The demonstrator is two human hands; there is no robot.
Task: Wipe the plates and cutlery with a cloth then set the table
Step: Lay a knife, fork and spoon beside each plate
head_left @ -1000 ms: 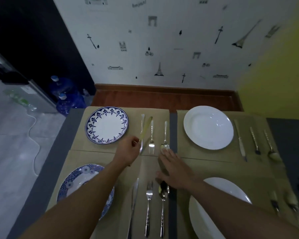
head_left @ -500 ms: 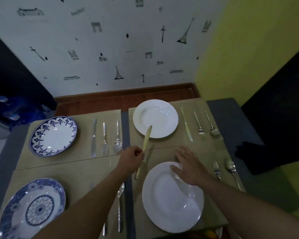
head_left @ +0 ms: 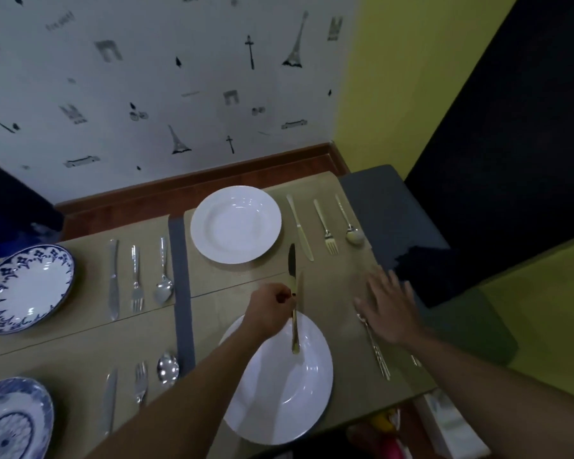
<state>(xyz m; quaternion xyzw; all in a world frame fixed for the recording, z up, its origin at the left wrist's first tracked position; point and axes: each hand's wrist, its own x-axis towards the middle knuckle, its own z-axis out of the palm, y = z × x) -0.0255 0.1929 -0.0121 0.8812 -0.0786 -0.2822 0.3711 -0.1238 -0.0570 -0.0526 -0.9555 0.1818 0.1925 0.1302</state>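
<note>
My left hand [head_left: 272,311] pinches a gold-handled knife [head_left: 293,294] by its middle, blade pointing away, handle end hanging over the near white plate [head_left: 279,385]. My right hand [head_left: 390,308] hovers flat with spread fingers over the tan placemat [head_left: 338,293], to the right of that plate, above a fork [head_left: 375,347] whose head it hides. A second white plate [head_left: 236,224] lies farther back with a knife [head_left: 299,226], a fork [head_left: 325,226] and a spoon [head_left: 350,223] to its right.
On the left, two blue-patterned plates [head_left: 22,288] [head_left: 10,422] each have a knife, fork and spoon beside them. A grey strip [head_left: 179,286] of table shows between the mats. A dark cloth [head_left: 421,263] lies at the right edge. The wall stands behind.
The view swung right. My left hand carried the knife rightward to the near plate's far right rim. My right hand left the plate and moved right over the fork.
</note>
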